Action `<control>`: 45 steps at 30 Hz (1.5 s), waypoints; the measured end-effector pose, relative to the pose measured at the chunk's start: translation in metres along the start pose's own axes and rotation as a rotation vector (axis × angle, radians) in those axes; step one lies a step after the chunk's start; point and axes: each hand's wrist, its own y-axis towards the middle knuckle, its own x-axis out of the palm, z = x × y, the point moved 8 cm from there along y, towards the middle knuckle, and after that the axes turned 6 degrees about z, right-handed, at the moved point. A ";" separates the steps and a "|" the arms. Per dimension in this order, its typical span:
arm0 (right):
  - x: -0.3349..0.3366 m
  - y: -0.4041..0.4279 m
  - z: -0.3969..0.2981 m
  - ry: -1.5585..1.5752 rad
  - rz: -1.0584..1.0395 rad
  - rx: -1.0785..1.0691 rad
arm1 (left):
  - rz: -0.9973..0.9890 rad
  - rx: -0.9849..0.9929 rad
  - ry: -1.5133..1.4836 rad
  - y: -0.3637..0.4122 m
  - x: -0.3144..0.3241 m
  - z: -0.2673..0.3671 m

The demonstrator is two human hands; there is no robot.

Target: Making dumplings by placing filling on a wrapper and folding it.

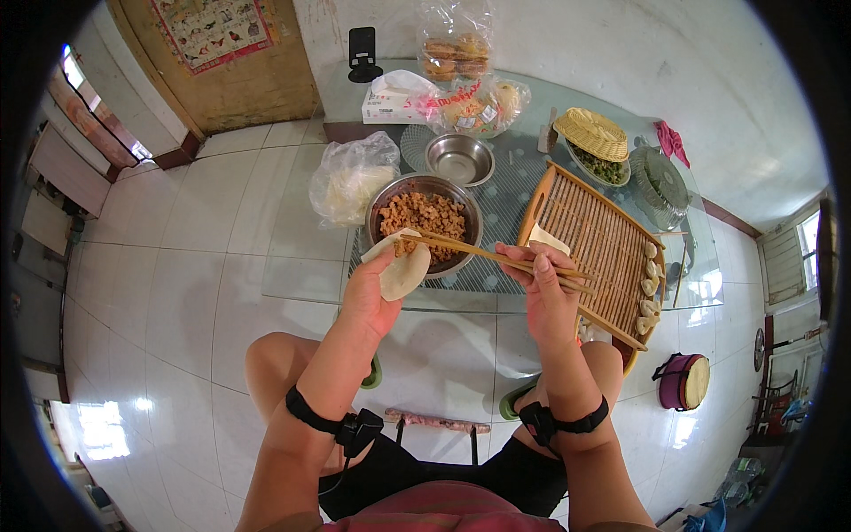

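Note:
On the fingers of my left hand (pixel 369 292) lies a thin pale dough wrapper (pixel 404 276), gripped by the thumb at its edge. My right hand (pixel 546 279) grips a pair of wooden chopsticks (pixel 469 247), whose tips reach over the wrapper. Behind the wrapper stands a steel bowl (pixel 473 209) of minced filling (pixel 422 216). To the right is a slatted bamboo tray (pixel 592 246) with several folded dumplings (pixel 650 286) along its right side. Another piece of pale dough (pixel 548 238) rests at the tray's left edge, partly hidden by my right hand.
A plastic bag of wrappers (pixel 356 183) and an empty steel bowl (pixel 460 159) are near the filling. Farther back on the glass table (pixel 306 266) are a tissue box (pixel 392 106), bagged food (pixel 475 110), a wicker lid (pixel 592 133) over greens, and a phone stand (pixel 363 56).

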 end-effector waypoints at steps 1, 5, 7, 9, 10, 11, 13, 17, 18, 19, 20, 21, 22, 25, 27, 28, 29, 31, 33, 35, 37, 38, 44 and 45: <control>0.000 0.000 0.000 0.000 0.000 0.000 | 0.000 0.000 0.000 0.000 0.000 0.000; -0.001 0.000 0.003 -0.003 0.008 -0.003 | 0.026 0.023 0.018 0.000 -0.003 0.001; -0.004 0.003 0.004 0.023 0.049 -0.014 | 0.037 0.031 0.019 0.001 -0.005 0.002; -0.010 0.005 0.007 -0.111 0.123 0.012 | 0.077 0.031 -0.031 0.001 -0.009 0.006; -0.011 0.005 0.010 -0.112 0.124 0.012 | 0.077 0.030 -0.030 0.001 -0.009 0.008; -0.009 0.005 0.016 -0.146 0.087 0.031 | 0.090 0.038 -0.057 0.000 -0.011 0.010; -0.006 0.004 0.025 -0.179 0.050 0.049 | 0.102 0.047 -0.083 0.000 -0.014 0.013; 0.002 0.002 0.033 -0.240 0.010 0.074 | 0.115 0.076 -0.095 0.003 -0.019 0.016; 0.001 0.002 0.033 -0.240 0.025 0.084 | 0.108 0.080 -0.089 0.002 -0.018 0.017; 0.000 0.003 0.032 -0.241 0.040 0.093 | 0.109 0.080 -0.090 0.001 -0.016 0.018; 0.001 0.003 0.031 -0.241 0.038 0.094 | 0.135 0.079 -0.088 -0.001 -0.016 0.017; -0.001 0.003 0.029 -0.222 0.063 0.102 | 0.160 0.077 -0.086 -0.004 -0.015 0.017; -0.003 0.003 0.027 -0.203 0.087 0.110 | 0.161 0.077 -0.087 -0.004 -0.015 0.017; -0.002 0.002 0.017 -0.089 0.089 0.047 | 0.156 0.071 -0.083 -0.006 -0.013 0.018; 0.002 0.000 0.013 -0.024 0.036 0.049 | 0.157 0.049 -0.084 -0.008 -0.010 0.016; 0.007 -0.001 0.012 0.040 -0.016 0.050 | 0.158 0.050 -0.085 -0.007 -0.011 0.016; 0.007 -0.001 0.013 0.040 -0.017 0.051 | 0.127 0.036 -0.086 -0.004 -0.012 0.013; 0.012 -0.004 0.017 0.032 -0.088 0.051 | 0.094 0.017 -0.086 -0.003 -0.008 0.010; 0.011 -0.004 0.019 0.027 -0.075 0.057 | 0.053 0.003 -0.040 -0.005 -0.002 0.009; 0.009 -0.003 0.018 0.023 -0.063 0.064 | 0.032 0.004 -0.050 -0.001 -0.005 0.007; 0.006 -0.001 0.011 0.033 -0.033 0.038 | 0.013 0.007 -0.060 -0.002 -0.003 0.008; 0.006 0.000 0.011 0.035 -0.033 0.039 | 0.033 0.013 -0.051 -0.003 -0.004 0.009; 0.007 -0.002 0.012 -0.030 -0.074 0.058 | 0.016 0.016 -0.034 0.002 -0.005 0.005; 0.007 -0.002 0.012 -0.018 -0.073 0.064 | 0.006 0.012 -0.035 0.002 -0.005 0.005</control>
